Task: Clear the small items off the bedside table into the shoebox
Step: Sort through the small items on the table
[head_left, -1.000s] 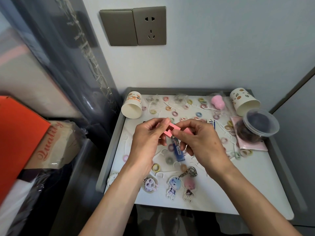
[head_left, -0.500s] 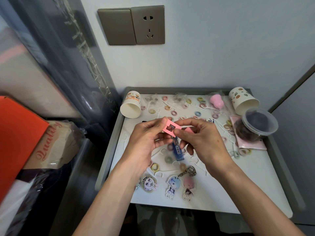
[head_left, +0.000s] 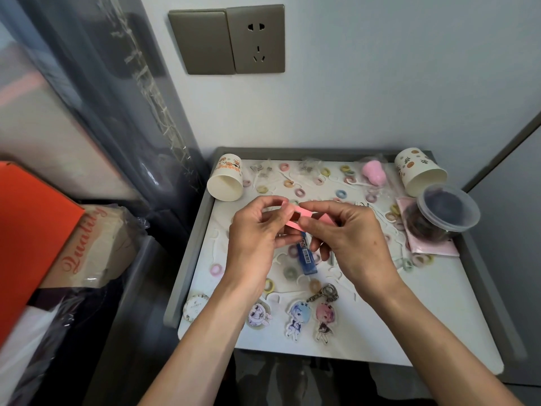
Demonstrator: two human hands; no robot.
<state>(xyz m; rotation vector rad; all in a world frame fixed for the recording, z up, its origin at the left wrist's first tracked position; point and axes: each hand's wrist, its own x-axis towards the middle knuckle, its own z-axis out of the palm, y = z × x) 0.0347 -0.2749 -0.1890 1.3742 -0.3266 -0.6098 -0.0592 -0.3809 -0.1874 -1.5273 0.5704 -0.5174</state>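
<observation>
Mid-frame, left hand point(head_left: 255, 240) & right hand point(head_left: 352, 244) both pinch a small pink piece point(head_left: 295, 221), maybe a clip, just above the cluttered surface point(head_left: 415, 323).

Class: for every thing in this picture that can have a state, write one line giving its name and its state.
left hand, pinching the pink piece
right hand, pinching the pink piece
pink piece, held up between both hands
left paper cup, on its side, empty
right paper cup, on its side
clear tub, lid on, dark contents
blue tube, lying flat
wall socket, nothing plugged in
</observation>
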